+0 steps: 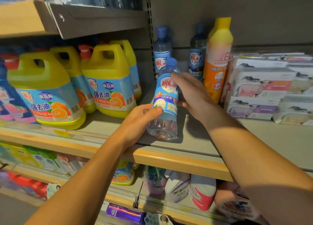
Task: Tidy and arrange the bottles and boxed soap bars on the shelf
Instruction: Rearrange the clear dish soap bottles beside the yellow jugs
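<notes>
A clear bottle with a blue cap and blue label [166, 96] leans to the right, its base on the grey shelf [271, 140]. My left hand [142, 118] grips its lower part, thumb on the label. My right hand [189, 91] wraps its upper part from the right. Two matching blue-capped bottles [162, 50] [197, 53] stand upright at the back. Next to them stands a tall yellow and orange bottle [217, 60]. Boxed soap bars [260, 89] are stacked at the right.
Yellow detergent jugs [108, 82] fill the shelf's left half, with a blue and pink refill pack [10, 104] at the far left. A wooden-edged upper shelf [50, 18] hangs over them. The shelf below holds assorted bottles [177, 185].
</notes>
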The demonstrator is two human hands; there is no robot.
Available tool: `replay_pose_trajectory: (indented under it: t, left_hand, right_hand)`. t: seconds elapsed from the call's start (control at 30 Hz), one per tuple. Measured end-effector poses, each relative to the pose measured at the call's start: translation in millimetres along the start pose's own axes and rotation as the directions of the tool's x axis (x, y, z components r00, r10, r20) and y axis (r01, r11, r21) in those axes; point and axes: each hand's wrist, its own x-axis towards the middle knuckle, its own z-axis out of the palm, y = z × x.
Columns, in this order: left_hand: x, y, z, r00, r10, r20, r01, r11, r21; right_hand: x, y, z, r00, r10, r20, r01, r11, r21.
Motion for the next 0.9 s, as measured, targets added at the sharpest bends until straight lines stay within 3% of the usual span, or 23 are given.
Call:
replay_pose_trajectory:
  t: [0.1,0.27,0.37,0.47,0.7,0.77,0.9]
  left_hand:
    - [-3.2,1.2,4.5,0.995,0.101,-0.001,-0.101,0.993,0.060]
    - [-1.9,-1.5,10.3,0.964,0.250,-0.089,-0.226,0.948,0.223]
    - [1.2,-3.3,10.1,0.947,0.300,-0.114,-0.245,0.905,0.347]
    - [3.8,-5.5,11.4,0.946,0.296,-0.132,-0.196,0.848,0.493]
    - [0.7,-4.6,16.3,0.927,0.337,-0.167,-0.148,0.735,0.662]
    - [-1.9,-4.4,12.1,0.933,0.325,-0.152,-0.099,0.643,0.760]
    - [-13.4,-7.4,-9.1,0.970,0.225,-0.087,0.010,0.325,0.946]
  right_hand:
    - [-6.2,-9.1,-1.8,0.995,-0.004,0.098,0.003,1.000,0.008]
    - [-14.9,-23.2,-8.7,0.950,-0.296,0.103,0.301,0.953,-0.036]
    - [-19.7,-22.0,-6.5,0.908,-0.391,0.152,0.409,0.906,-0.110]
    - [-20.0,-17.8,-0.8,0.895,-0.418,0.152,0.443,0.869,-0.220]
    - [-25.2,-9.9,-4.3,0.918,-0.371,0.140,0.396,0.858,-0.326]
    - [-30.3,-9.3,-5.0,0.936,-0.317,0.151,0.351,0.847,-0.398]
    - [-46.7,3.7,-11.0,0.966,-0.214,0.148,0.259,0.761,-0.595]
